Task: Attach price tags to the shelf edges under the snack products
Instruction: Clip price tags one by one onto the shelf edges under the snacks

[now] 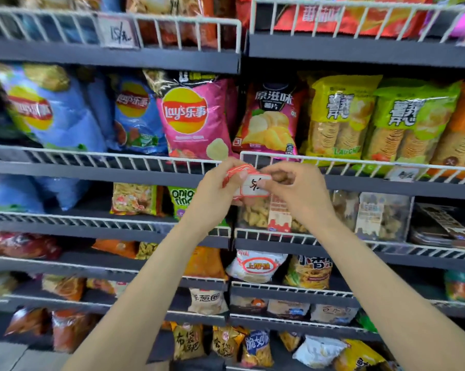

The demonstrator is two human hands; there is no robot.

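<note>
The shelves (111,172) fill the view, each fronted by a white wire rail (333,163), with crisp bags (191,116) standing behind the rail at hand level. Two tags are already up: one on the top rail at left (118,32), one on the middle rail at right (402,174). Both hands are raised in front of the join between the two bays, just below the pink bags. The left hand (215,191) grips a stack of red-edged tags (238,172), fingers curled round it. The right hand (298,188) pinches the front tag (255,186), a white one with handwriting, between thumb and fingertips, seemingly peeling it off the stack. So the step in hand looks like separating one tag. Next, it would need to come free, then be lifted to the rail above and fixed under the matching bag, writing outward.
</note>
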